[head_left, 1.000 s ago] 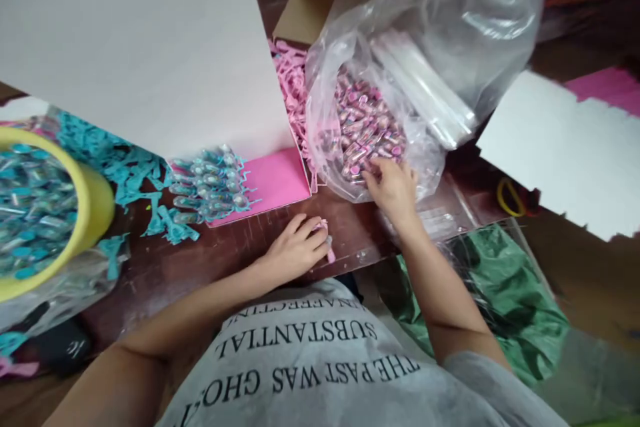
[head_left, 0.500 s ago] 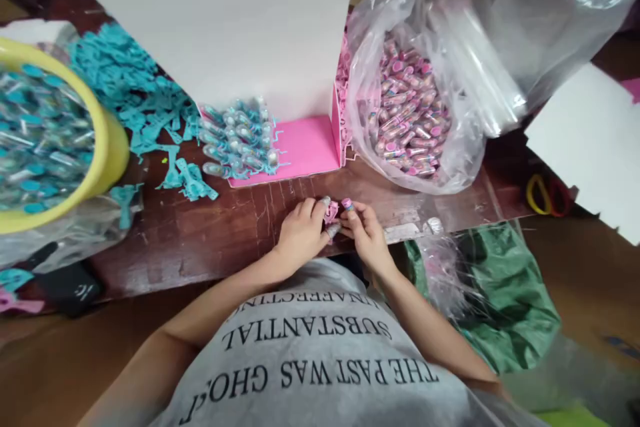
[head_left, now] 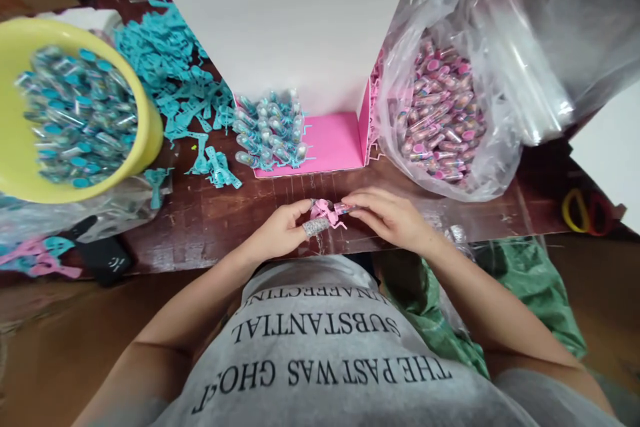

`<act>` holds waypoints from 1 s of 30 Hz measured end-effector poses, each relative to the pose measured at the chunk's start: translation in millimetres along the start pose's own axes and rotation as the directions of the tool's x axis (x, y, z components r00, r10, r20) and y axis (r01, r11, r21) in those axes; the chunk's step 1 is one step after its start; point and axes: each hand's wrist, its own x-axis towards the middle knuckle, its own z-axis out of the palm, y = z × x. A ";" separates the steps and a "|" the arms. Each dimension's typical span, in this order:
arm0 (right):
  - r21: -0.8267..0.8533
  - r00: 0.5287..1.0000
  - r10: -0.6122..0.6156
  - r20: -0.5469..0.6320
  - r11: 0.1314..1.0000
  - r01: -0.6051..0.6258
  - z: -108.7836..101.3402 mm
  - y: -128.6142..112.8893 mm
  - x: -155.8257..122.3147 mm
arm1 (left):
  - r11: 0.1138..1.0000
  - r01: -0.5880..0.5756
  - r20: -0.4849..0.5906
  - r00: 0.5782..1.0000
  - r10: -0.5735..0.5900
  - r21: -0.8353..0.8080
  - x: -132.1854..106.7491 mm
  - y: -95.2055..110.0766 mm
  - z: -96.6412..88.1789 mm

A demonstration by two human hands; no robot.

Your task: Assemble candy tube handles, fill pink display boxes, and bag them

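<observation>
Pinching pink clip (head_left: 326, 212) in left hand (head_left: 283, 230), capsule (head_left: 343, 208) in right hand (head_left: 395, 219), mid-frame: seemingly half-joined, near part-filled pink tray (head_left: 336, 140).

A dark reddish-brown table (head_left: 200, 230), glossy and scuffed, carries a yellow tub (head_left: 153, 137) at its left end, with a crumpled plastic bag (head_left: 127, 217) and a black case (head_left: 105, 263) by the near edge. Blue clips (head_left: 157, 43) spread in a heap just right of the tub. Mid-table stands a pink box (head_left: 335, 140) with a tall white panel (head_left: 280, 20), and beside it an open clear bag (head_left: 503, 163) full of pink tubes (head_left: 445, 113).
</observation>
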 end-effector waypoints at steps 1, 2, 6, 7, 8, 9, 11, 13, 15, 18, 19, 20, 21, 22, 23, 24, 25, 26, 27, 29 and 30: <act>-0.014 1.000 -0.016 0.007 1.000 0.016 -3.6 -1.0 3.2 | 1.000 0.017 0.027 0.999 -0.016 -0.010 1.3 3.9 -1.2; -0.024 0.999 -0.033 0.014 0.999 0.034 -6.8 -1.9 6.3 | 1.000 0.021 0.044 0.999 -0.020 -0.003 2.7 7.7 -2.5; -0.026 0.994 -0.062 0.088 0.998 0.065 -16.0 -4.1 16.9 | 0.995 -0.029 0.071 0.997 0.022 0.093 7.9 20.5 -9.1; -0.029 0.993 -0.060 0.104 0.998 0.063 -17.4 -4.7 18.5 | 0.994 -0.043 0.096 0.995 0.033 0.098 9.1 22.9 -11.1; -0.036 0.992 -0.056 0.118 0.998 0.060 -18.6 -5.4 19.5 | 0.994 -0.056 0.135 0.990 0.043 0.090 10.1 24.8 -13.3; -0.046 0.990 -0.052 0.128 0.997 0.058 -19.4 -6.2 19.8 | 0.995 -0.066 0.177 0.983 0.051 0.076 11.1 26.3 -15.5; -0.076 0.989 -0.054 0.140 0.995 0.065 -20.4 -7.6 18.4 | 0.994 -0.086 0.224 0.972 0.068 0.073 12.9 28.1 -19.0; -0.119 0.985 -0.077 0.155 0.988 0.096 -19.9 -8.0 15.3 | 0.982 -0.118 0.201 0.976 0.087 0.146 13.8 28.3 -20.3; -0.156 0.982 -0.094 0.162 0.980 0.120 -17.3 -7.3 12.2 | 0.943 -0.164 0.142 0.982 0.127 0.289 13.6 27.0 -18.3; -0.145 0.994 -0.021 0.111 0.989 0.037 -8.7 -7.9 11.1 | 0.823 -0.224 0.057 0.972 0.229 0.521 10.9 21.9 -10.8; -0.114 0.995 0.049 0.085 0.993 -0.039 -5.1 -9.5 12.1 | 0.763 -0.237 0.035 0.962 0.272 0.601 9.9 19.4 -8.0; -0.072 0.988 0.138 0.075 0.989 -0.133 -1.8 -11.8 13.6 | 0.692 -0.242 0.021 0.950 0.311 0.680 9.1 16.8 -5.5; -0.023 0.967 0.241 0.084 0.971 -0.240 0.9 -14.3 15.6 | 0.614 -0.238 0.016 0.939 0.343 0.753 8.8 14.1 -3.6; 0.027 0.934 0.338 0.117 0.939 -0.343 2.2 -16.5 17.9 | 0.539 -0.232 0.023 0.930 0.367 0.810 9.3 11.5 -2.6; 0.064 0.895 0.415 0.165 0.901 -0.430 1.8 -17.8 20.3 | 0.479 -0.229 0.033 0.923 0.383 0.847 10.5 9.1 -2.4; 0.078 0.864 0.461 0.202 0.872 -0.484 -1.0 -17.7 22.5 | 0.449 -0.229 0.040 0.919 0.392 0.863 12.4 7.2 -3.2; 0.070 0.853 0.479 0.205 0.862 -0.501 -6.6 -15.6 24.2 | 0.456 -0.232 0.038 0.917 0.397 0.859 14.8 5.9 -4.8; 0.038 0.863 0.480 0.157 0.870 -0.491 -15.1 -11.3 25.2 | 0.499 -0.239 0.029 0.920 0.392 0.833 17.4 5.2 -7.1; -0.021 0.882 0.469 0.051 0.883 -0.468 -26.3 -4.5 25.4 | 0.571 -0.245 0.019 0.928 0.373 0.784 19.9 5.0 -9.8; -0.217 0.887 0.397 -0.238 0.868 -0.447 -54.5 17.4 23.1 | 0.741 -0.240 0.003 0.952 0.306 0.627 24.3 5.3 -14.6; -0.322 0.867 0.341 -0.362 0.828 -0.460 -69.4 32.2 21.1 | 0.817 -0.225 0.003 0.965 0.264 0.530 26.0 5.2 -15.8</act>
